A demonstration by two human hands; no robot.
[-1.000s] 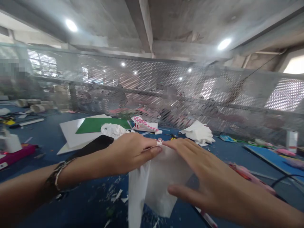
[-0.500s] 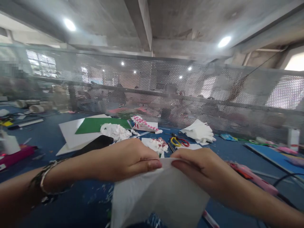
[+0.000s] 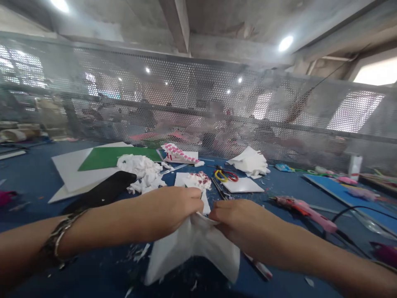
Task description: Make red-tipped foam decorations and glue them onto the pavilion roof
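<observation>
A thin white sheet of paper (image 3: 194,244) hangs folded from both hands over the blue table. My left hand (image 3: 176,207) pinches its top edge, fingers closed. Close beside it, my right hand (image 3: 234,217) grips the same edge, with its fingertips curled under and partly hidden. Just beyond the hands lies a white piece with small dark red bits (image 3: 200,181). Scissors with yellow and red handles (image 3: 226,176) rest behind my right hand, near a white pad (image 3: 243,185).
Crumpled white scraps (image 3: 141,169) and a green sheet (image 3: 102,158) lie left of centre. A black flat object (image 3: 108,188) is by my left forearm. To the right are a pink glue gun (image 3: 305,212) with a cable and a blue board (image 3: 344,194). A perforated metal screen (image 3: 186,103) stands behind.
The hands have come down and closer to me, and the paper now folds between them. My right hand, spread a second ago, has closed on the edge. The view has shifted rightward.
</observation>
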